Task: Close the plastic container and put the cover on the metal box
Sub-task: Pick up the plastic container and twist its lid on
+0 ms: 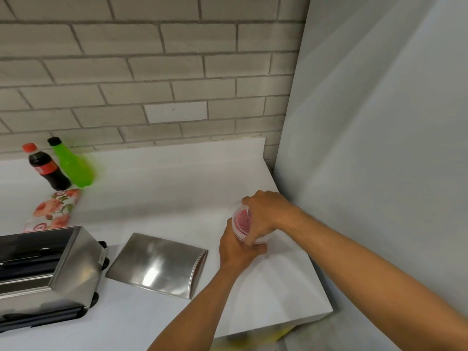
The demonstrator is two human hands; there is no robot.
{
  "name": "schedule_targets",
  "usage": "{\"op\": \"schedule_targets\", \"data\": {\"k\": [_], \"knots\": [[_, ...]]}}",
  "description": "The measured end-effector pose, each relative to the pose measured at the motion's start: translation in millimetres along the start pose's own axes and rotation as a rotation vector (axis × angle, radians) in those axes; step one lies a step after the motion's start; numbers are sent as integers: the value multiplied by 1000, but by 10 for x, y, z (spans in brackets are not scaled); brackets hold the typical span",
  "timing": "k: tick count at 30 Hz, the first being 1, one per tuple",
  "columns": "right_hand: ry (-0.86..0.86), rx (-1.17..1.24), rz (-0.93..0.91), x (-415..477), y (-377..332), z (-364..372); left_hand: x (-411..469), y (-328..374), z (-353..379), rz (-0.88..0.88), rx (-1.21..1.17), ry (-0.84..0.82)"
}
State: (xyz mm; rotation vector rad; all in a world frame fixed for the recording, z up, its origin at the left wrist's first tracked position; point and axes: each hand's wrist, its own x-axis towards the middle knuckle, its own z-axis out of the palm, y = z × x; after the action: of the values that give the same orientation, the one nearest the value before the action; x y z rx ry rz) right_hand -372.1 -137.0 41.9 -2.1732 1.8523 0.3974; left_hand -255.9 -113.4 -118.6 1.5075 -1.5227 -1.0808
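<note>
A round clear plastic container (241, 220) with pink-red contents stands on the white counter near the right wall. My left hand (236, 249) wraps around its side from below. My right hand (266, 214) presses down on its top, covering most of the lid, so the lid itself is barely seen. The open metal box (65, 269), shiny steel with black parts inside, sits at the left edge. Its curved steel cover (157, 264) lies flat on the counter between the box and my hands.
A cola bottle (48, 168) and a green bottle (72, 168) stand at the back left by the brick wall. A floral packet (54, 211) lies behind the metal box. A grey wall bounds the counter (164, 178) on the right; its front right corner drops off.
</note>
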Motion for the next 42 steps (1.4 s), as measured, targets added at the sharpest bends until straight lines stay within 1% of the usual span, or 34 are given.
{"op": "schedule_targets", "data": {"k": [3,5,7,9,10,12,21,37,42], "knots": [[49,18,78,-12,-54,54,-8,-11,2,3,-20,12],[40,23,108,-13,-80,57,-11,-13,3,18,-12,6],[-51,22,118,-11,-61,20,-10,-13,-3,28,-10,3],[-153,40,69,-16,-8,-27,-8,-8,-10,47,13,5],[-159,66,36,-20,28,-38,-11,-6,-7,51,19,6],[-131,104,7,-24,76,-38,-15,-2,-1,49,7,7],[-41,109,34,-43,41,-50,-25,-4,-5,39,-3,-11],[-37,109,43,-113,17,-36,-37,-31,1,25,-40,-30],[-58,108,60,-133,-2,-15,-36,37,-50,40,-23,-81]]}}
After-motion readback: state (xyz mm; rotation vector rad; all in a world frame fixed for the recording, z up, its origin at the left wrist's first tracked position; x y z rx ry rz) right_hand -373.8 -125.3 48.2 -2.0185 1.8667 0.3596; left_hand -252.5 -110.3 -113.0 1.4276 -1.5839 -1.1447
